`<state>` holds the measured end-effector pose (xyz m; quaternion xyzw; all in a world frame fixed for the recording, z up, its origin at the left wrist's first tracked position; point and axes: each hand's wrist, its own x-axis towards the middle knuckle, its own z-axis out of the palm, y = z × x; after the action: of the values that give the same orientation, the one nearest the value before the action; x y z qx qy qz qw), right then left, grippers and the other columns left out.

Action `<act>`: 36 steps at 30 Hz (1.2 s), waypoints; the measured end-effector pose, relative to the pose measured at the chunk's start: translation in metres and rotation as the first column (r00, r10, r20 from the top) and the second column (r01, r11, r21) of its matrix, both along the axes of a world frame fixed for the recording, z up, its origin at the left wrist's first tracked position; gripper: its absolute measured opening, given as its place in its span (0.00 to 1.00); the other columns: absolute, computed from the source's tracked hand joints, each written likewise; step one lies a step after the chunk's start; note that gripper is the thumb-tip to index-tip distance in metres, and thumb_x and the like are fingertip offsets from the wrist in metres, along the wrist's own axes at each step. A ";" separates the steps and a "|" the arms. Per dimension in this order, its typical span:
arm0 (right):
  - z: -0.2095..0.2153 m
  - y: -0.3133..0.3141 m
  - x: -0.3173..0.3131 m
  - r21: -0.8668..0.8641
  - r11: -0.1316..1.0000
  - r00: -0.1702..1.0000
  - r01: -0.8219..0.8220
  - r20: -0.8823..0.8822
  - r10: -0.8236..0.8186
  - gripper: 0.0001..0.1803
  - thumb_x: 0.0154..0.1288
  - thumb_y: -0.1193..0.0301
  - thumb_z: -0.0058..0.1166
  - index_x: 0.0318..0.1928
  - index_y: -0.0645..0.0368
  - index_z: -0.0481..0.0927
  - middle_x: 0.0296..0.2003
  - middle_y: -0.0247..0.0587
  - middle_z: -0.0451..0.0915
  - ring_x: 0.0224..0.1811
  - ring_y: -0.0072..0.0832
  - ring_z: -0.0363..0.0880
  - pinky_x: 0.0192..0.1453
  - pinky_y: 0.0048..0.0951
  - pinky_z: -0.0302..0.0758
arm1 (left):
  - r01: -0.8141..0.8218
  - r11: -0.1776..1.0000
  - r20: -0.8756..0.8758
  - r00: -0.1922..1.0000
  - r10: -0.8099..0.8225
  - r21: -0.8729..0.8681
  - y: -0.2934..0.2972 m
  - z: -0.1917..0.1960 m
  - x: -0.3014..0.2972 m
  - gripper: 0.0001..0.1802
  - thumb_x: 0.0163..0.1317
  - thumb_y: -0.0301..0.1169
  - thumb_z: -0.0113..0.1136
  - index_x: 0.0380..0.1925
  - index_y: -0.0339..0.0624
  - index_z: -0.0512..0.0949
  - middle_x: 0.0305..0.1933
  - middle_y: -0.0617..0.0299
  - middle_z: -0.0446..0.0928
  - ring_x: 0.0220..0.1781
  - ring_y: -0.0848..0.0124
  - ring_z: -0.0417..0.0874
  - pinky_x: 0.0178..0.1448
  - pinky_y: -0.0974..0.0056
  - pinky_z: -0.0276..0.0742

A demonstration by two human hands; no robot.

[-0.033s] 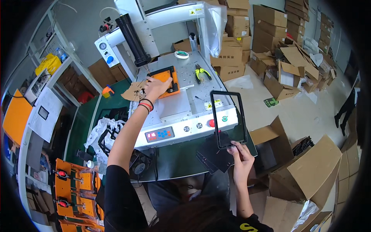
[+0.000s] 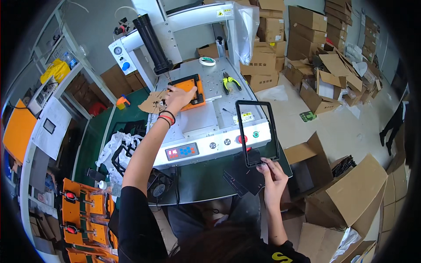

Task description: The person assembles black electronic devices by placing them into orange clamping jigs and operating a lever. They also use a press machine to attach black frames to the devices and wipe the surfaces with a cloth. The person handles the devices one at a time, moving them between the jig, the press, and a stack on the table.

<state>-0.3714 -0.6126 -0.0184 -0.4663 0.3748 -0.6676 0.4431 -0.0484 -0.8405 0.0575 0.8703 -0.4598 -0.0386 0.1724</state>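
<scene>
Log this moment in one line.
left hand: on orange fixture | right hand: holding black rectangular frame | yellow-green-handled pliers: on machine bed

The view comes from the left one of two wide fisheye cameras worn on the person's head, facing forward and steeply down. Nearest the lens, toward seven o'clock, is a black fabric short sleeve [image 2: 140,228]. The bare left hand [image 2: 177,97] shows between ten and eleven o'clock, the bare right hand [image 2: 274,177] at four, both at arm's reach over the dark green table [image 2: 201,184]. Beyond, at one o'clock, stand stacked brown cardboard boxes [image 2: 263,61], much farther off. Toward nine o'clock a white metal shelf post [image 2: 23,188] bends along the dark round rim.
</scene>
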 end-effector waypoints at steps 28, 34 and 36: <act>0.052 -0.145 0.167 -0.382 0.900 0.830 -0.210 -0.556 -0.042 0.07 0.57 0.75 0.56 0.35 0.66 0.82 0.21 0.52 0.77 0.25 0.39 0.80 0.32 0.33 0.74 | 0.225 0.883 -0.358 0.851 -0.383 -0.411 0.230 0.081 0.081 0.62 0.50 0.55 0.64 0.65 0.23 0.37 0.54 0.47 0.71 0.57 0.64 0.71 0.67 0.65 0.54; 0.045 -0.134 0.185 -0.387 0.907 0.809 -0.166 -0.580 -0.099 0.06 0.57 0.75 0.56 0.31 0.66 0.83 0.18 0.53 0.77 0.22 0.42 0.79 0.29 0.37 0.75 | 0.029 0.849 -0.541 0.759 -0.363 -0.528 0.393 0.071 0.080 0.49 0.55 0.43 0.59 0.69 0.43 0.41 0.56 0.45 0.67 0.53 0.65 0.70 0.56 0.63 0.67; 0.042 -0.123 0.183 -0.371 0.912 0.793 -0.173 -0.602 -0.094 0.06 0.56 0.75 0.56 0.31 0.66 0.83 0.18 0.52 0.77 0.21 0.42 0.79 0.29 0.38 0.74 | -0.010 0.816 -0.578 0.711 -0.401 -0.578 0.416 0.060 0.074 0.51 0.54 0.45 0.60 0.70 0.44 0.40 0.57 0.47 0.66 0.54 0.66 0.69 0.58 0.63 0.65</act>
<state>-0.1880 -0.7355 0.0233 -0.7454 0.3395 -0.5354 0.2060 0.0260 -0.4244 0.1171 0.6526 -0.4498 -0.2400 0.5605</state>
